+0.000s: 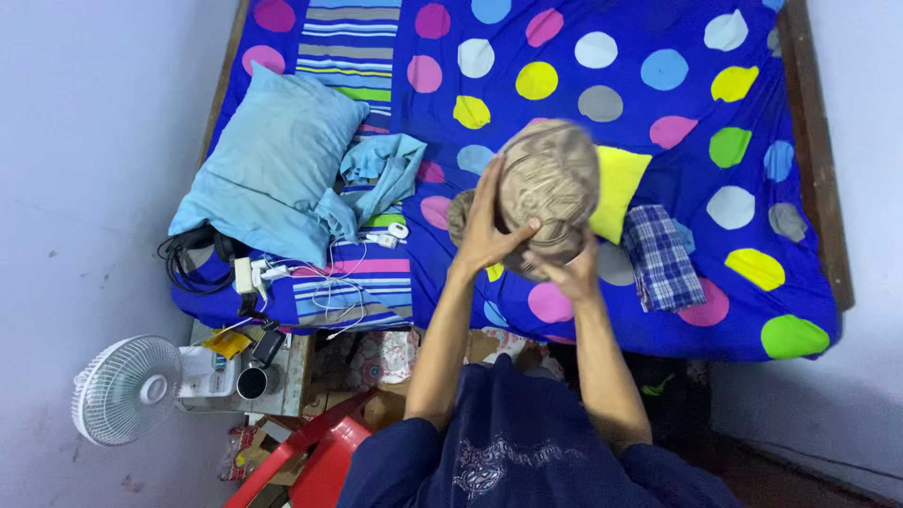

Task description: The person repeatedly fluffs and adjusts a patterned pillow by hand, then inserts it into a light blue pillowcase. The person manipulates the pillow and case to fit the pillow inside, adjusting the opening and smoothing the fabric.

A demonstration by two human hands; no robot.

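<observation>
Both hands grip 1 brown patterned cloth bundle (548, 183), held up over the bed. Left hand (489, 230) wraps its 9 o'clock side, fingers curled on; right hand (567, 273) cups it from 6 o'clock (fingers mostly hidden). Yellow cloth (616, 183) at 3 o'clock, checked cloth (663, 259) at 4, light blue pillow (273, 169) at 9. All on the polka-dot sheet (658, 113).

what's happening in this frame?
A person stands at the foot of a bed covered in a blue polka-dot sheet, holding a brown patterned cloth bundle up in both hands. The left hand grips its left side; the right hand supports it from below. On the bed lie a light blue pillow, a folded checked cloth and a yellow cloth. A white fan stands bottom left.
</observation>
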